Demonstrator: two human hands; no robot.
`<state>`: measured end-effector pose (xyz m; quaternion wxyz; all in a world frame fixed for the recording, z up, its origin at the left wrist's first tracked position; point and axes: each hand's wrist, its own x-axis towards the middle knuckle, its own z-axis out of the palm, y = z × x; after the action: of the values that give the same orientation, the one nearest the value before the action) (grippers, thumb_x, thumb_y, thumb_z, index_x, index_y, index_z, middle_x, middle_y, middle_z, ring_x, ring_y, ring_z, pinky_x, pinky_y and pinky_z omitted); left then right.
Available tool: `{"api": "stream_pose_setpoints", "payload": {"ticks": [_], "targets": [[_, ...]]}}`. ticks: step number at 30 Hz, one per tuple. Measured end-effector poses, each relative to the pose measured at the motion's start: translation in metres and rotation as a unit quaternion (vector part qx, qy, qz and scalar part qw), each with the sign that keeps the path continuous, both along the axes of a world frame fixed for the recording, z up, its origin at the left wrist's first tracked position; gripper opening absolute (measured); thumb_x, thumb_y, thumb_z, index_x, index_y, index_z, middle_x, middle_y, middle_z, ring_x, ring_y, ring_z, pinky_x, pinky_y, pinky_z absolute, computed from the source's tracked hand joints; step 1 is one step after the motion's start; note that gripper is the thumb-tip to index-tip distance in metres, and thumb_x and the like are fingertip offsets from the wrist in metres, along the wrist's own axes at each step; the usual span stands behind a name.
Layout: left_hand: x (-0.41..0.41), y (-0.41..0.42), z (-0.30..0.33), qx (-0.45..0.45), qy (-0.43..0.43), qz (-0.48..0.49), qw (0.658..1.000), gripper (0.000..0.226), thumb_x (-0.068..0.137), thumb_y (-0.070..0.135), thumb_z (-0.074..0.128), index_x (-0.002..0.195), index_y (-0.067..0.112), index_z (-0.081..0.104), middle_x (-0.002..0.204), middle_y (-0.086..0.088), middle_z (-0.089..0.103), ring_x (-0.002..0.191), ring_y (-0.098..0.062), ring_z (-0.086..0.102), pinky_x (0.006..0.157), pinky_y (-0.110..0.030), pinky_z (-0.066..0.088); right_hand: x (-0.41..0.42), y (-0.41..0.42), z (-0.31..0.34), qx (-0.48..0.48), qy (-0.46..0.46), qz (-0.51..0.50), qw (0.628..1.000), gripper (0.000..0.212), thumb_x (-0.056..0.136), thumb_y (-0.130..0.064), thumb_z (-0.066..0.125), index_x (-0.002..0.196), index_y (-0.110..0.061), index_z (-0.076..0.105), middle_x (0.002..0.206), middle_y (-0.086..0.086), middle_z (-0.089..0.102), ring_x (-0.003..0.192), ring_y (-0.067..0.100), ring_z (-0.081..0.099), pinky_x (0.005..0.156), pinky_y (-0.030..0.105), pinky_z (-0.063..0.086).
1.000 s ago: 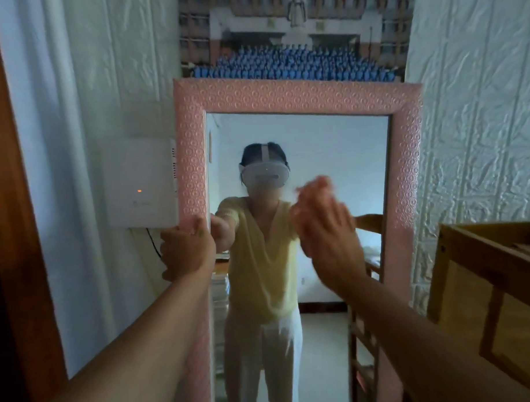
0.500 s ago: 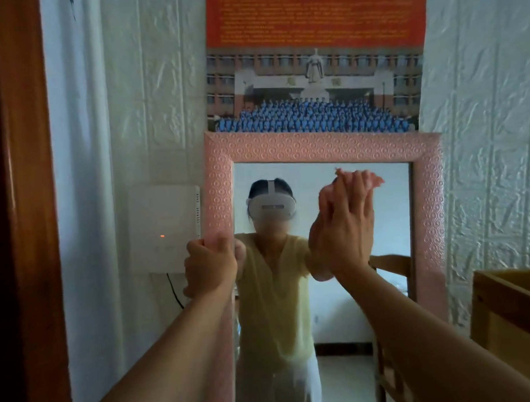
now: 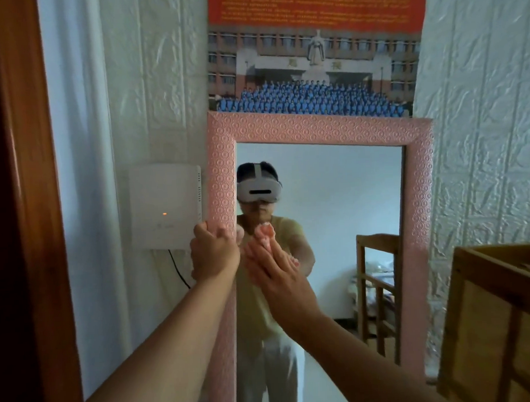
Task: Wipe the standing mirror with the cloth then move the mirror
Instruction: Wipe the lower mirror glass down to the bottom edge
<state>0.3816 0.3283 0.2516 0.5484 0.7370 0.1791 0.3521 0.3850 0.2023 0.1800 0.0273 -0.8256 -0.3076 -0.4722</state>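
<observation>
The standing mirror (image 3: pixel 315 129) has a pink patterned frame and leans upright against the white wall. My left hand (image 3: pixel 213 252) grips the frame's left edge about halfway up, fingers curled round it. My right hand (image 3: pixel 276 271) lies flat against the glass just right of the left hand, fingers straight, and presses a pink cloth (image 3: pixel 266 236) onto the glass. Only a bit of the cloth shows past my fingertips. The glass reflects a person in a yellow top with a headset.
A white wall box (image 3: pixel 164 204) with an orange light and a black cable hangs left of the mirror. A brown wooden door frame (image 3: pixel 23 209) fills the left edge. A wooden rack (image 3: pixel 502 313) stands close at the right. A poster (image 3: pixel 313 63) hangs above.
My right hand with the cloth has swept from the upper middle of the glass down and left, next to my left hand. The left hand keeps its grip on the frame.
</observation>
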Motion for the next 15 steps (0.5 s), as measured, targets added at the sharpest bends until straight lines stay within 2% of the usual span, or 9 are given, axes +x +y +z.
{"api": "stream_pose_setpoints", "payload": {"ticks": [2, 4, 6, 8, 10, 13, 15], "targets": [[-0.007, 0.002, -0.005, 0.008, -0.005, -0.007, 1.0, 0.038, 0.094, 0.03, 0.041, 0.125, 0.009, 0.049, 0.123, -0.018, 0.058, 0.112, -0.036, 0.054, 0.093, -0.044, 0.044, -0.014, -0.015, -0.016, -0.01, 0.008, 0.005, 1.0, 0.042, 0.086, -0.011, 0.046, 0.124, -0.013, 0.064, 0.14, 0.014, 0.052, 0.132, 0.036, 0.045, 0.091, 0.041, 0.052], [-0.015, 0.001, -0.012, 0.003, 0.009, -0.006, 1.0, 0.04, 0.092, 0.028, 0.045, 0.125, 0.007, 0.048, 0.126, -0.018, 0.057, 0.115, -0.037, 0.053, 0.094, -0.044, 0.044, -0.033, -0.029, -0.025, 0.022, 0.04, 0.016, 0.999, 0.037, 0.083, -0.007, 0.058, 0.119, -0.016, 0.061, 0.134, 0.015, 0.054, 0.115, 0.037, 0.06, 0.07, 0.037, 0.06], [-0.027, -0.002, -0.021, -0.018, 0.034, 0.004, 0.999, 0.041, 0.089, 0.025, 0.05, 0.126, 0.007, 0.046, 0.129, -0.019, 0.053, 0.118, -0.038, 0.051, 0.098, -0.047, 0.043, -0.051, -0.042, -0.029, 0.059, 0.093, 0.0, 0.994, 0.052, 0.071, -0.012, 0.081, 0.116, -0.018, 0.055, 0.119, 0.011, 0.057, 0.088, 0.026, 0.068, 0.051, 0.027, 0.058], [-0.039, -0.006, -0.031, -0.047, 0.055, 0.005, 0.997, 0.041, 0.085, 0.021, 0.052, 0.124, 0.008, 0.045, 0.13, -0.019, 0.048, 0.118, -0.039, 0.05, 0.099, -0.049, 0.042, -0.059, -0.056, -0.037, 0.053, 0.103, -0.059, 0.991, 0.068, 0.057, -0.018, 0.091, 0.115, -0.02, 0.055, 0.107, 0.006, 0.055, 0.072, 0.019, 0.064, 0.042, 0.022, 0.051], [-0.05, -0.01, -0.042, -0.049, 0.077, -0.008, 0.996, 0.04, 0.085, 0.02, 0.051, 0.123, 0.011, 0.044, 0.131, -0.018, 0.043, 0.117, -0.038, 0.048, 0.099, -0.05, 0.041, -0.071, -0.067, -0.039, 0.063, 0.132, -0.118, 0.982, 0.063, 0.064, -0.02, 0.088, 0.116, -0.023, 0.051, 0.103, 0.006, 0.056, 0.071, 0.018, 0.062, 0.042, 0.023, 0.051], [-0.069, -0.011, -0.064, -0.028, 0.101, -0.032, 0.994, 0.038, 0.085, 0.02, 0.05, 0.122, 0.012, 0.044, 0.13, -0.017, 0.044, 0.115, -0.038, 0.05, 0.098, -0.051, 0.043, -0.087, -0.088, -0.052, 0.082, 0.193, -0.185, 0.96, 0.031, 0.088, -0.028, 0.066, 0.116, -0.021, 0.055, 0.11, 0.005, 0.054, 0.09, 0.018, 0.06, 0.066, 0.029, 0.057], [-0.08, -0.012, -0.079, -0.02, 0.118, -0.046, 0.992, 0.036, 0.086, 0.017, 0.048, 0.121, 0.011, 0.045, 0.129, -0.017, 0.046, 0.114, -0.037, 0.051, 0.097, -0.05, 0.044, -0.1, -0.102, -0.061, 0.098, 0.225, -0.186, 0.952, 0.026, 0.089, -0.028, 0.065, 0.112, -0.018, 0.058, 0.109, 0.006, 0.052, 0.094, 0.02, 0.059, 0.073, 0.032, 0.057]]}}
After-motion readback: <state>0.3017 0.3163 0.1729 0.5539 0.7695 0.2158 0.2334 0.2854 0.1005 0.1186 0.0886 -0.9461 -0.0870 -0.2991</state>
